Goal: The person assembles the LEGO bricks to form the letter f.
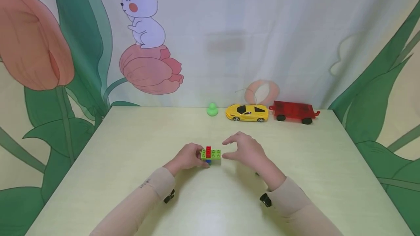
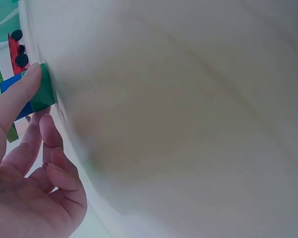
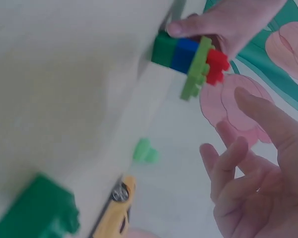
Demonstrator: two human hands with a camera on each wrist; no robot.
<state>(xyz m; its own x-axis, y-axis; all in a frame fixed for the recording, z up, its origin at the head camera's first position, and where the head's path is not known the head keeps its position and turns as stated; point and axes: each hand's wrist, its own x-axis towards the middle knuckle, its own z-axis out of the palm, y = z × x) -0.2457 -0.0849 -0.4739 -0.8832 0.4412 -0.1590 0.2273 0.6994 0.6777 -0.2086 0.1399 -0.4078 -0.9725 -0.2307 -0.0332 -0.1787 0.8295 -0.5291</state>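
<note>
A small stack of toy building bricks stands on the table: a dark green brick [image 3: 164,48] at the bottom, a blue brick [image 3: 184,53] over it, then a wide lime green brick [image 1: 215,154] and a red brick [image 1: 208,152] on top. My left hand [image 1: 188,157] pinches the lower bricks from the left; its thumb lies across the blue and dark green ones in the left wrist view. Just right of the stack is my right hand [image 1: 248,150], thumb and fingers spread apart, holding nothing. Another green brick [image 3: 37,210] shows in the right wrist view, mostly concealed in the head view.
Along the table's back edge stand a light green duck-like toy [image 1: 212,109], a yellow toy car [image 1: 247,113] and a red toy wagon [image 1: 294,111]. Behind them hangs a printed curtain [image 1: 203,21] with a rabbit and tulips.
</note>
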